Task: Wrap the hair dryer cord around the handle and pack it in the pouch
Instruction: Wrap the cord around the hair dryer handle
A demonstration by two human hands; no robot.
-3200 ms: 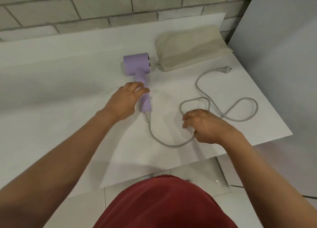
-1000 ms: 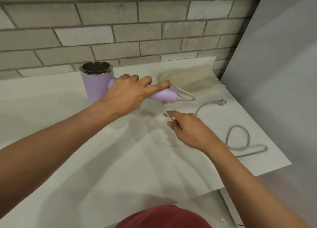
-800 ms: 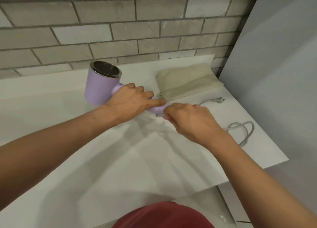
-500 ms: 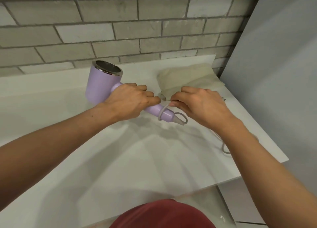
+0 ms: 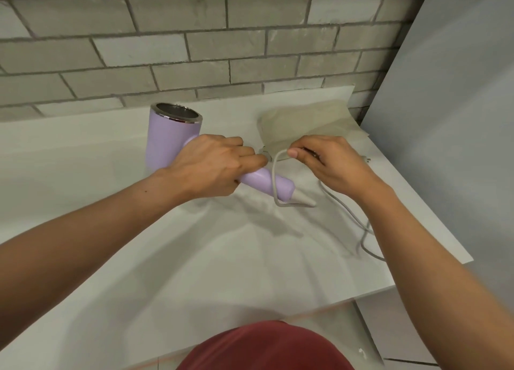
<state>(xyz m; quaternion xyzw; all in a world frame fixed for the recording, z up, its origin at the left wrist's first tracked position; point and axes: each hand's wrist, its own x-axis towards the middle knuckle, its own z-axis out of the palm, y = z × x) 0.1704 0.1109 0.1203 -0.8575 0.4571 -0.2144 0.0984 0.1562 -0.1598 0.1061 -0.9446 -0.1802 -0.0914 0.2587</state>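
My left hand (image 5: 214, 165) grips the handle of the lilac hair dryer (image 5: 171, 141), held above the white table with its steel-rimmed barrel pointing up. One turn of the grey cord (image 5: 274, 180) lies across the handle near its end. My right hand (image 5: 331, 162) pinches the cord just right of the handle, above it. The rest of the cord trails down under my right wrist to the table's right side. The beige pouch (image 5: 306, 122) lies flat behind my right hand. The plug (image 5: 366, 158) peeks out beyond my right hand.
A white table (image 5: 194, 258) runs to a grey brick wall (image 5: 194, 50) at the back. A grey panel (image 5: 459, 119) stands along the right edge. Loose cord lies near the table's right edge (image 5: 367, 247).
I lifted the dryer off the table with my left hand. My right hand has carried the cord round the handle, laying one turn on it, and now sits higher and further right.
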